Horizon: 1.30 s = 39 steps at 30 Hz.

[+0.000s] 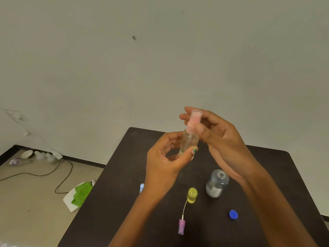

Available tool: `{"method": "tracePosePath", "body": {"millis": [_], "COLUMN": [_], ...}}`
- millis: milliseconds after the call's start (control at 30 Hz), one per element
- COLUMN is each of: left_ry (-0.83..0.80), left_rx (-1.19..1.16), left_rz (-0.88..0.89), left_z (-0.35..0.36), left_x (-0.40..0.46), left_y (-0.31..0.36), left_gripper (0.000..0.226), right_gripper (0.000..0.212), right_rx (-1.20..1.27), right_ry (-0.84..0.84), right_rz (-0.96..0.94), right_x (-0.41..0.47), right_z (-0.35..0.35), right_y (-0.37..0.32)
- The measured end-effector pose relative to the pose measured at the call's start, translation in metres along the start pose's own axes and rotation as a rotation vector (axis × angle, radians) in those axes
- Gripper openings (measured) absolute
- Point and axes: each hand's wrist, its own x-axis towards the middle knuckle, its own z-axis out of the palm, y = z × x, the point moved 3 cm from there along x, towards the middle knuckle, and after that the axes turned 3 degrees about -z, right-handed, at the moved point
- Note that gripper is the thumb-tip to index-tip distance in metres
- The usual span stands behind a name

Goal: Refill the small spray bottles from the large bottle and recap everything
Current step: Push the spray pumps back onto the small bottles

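Observation:
My left hand (pixel 165 164) holds a small clear spray bottle (pixel 189 141) upright above the dark table (pixel 267 175), thumb and fingers round its lower body. My right hand (pixel 219 138) pinches its pink spray head (pixel 193 124), on which sits a translucent cap. On the table stands the large clear bottle (pixel 216 184) with its neck uncapped. Its blue cap (pixel 233 214) lies to the right front. A small yellow bottle (pixel 192 195) stands uncapped, and a purple spray head with its white tube (pixel 182 225) lies in front of it.
A small blue-topped bottle (pixel 141 188) shows partly behind my left wrist. On the floor at left lie a green cloth on a white board (pixel 78 195), a black cable (pixel 44 173) and several containers by the wall (pixel 35 155). The table's left edge runs diagonally.

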Motion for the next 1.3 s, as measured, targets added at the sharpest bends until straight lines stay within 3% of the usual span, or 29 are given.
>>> {"method": "tracePosePath", "body": {"millis": [200, 400, 900, 1300], "left_ry": [-0.025, -0.005, 0.096, 0.157], "left_rx": [-0.005, 0.000, 0.026, 0.002], "left_rz": [0.007, 0.012, -0.010, -0.002], "left_z": [0.001, -0.001, 0.003, 0.007], "left_x": [0.000, 0.001, -0.001, -0.002], "left_y": [0.002, 0.001, -0.007, -0.015], "left_gripper": [0.028, 0.027, 0.029, 0.028], "right_gripper": [0.024, 0.032, 0.024, 0.023], "right_rx": [0.022, -0.018, -0.097, -0.160], "right_ry": [0.093, -0.022, 0.245, 0.321], "right_rz": [-0.032, 0.016, -0.065, -0.093], "right_x": [0.001, 0.000, -0.001, 0.000], "right_z": [0.000, 0.001, 0.005, 0.006], "right_y": [0.002, -0.001, 0.016, 0.030]}}
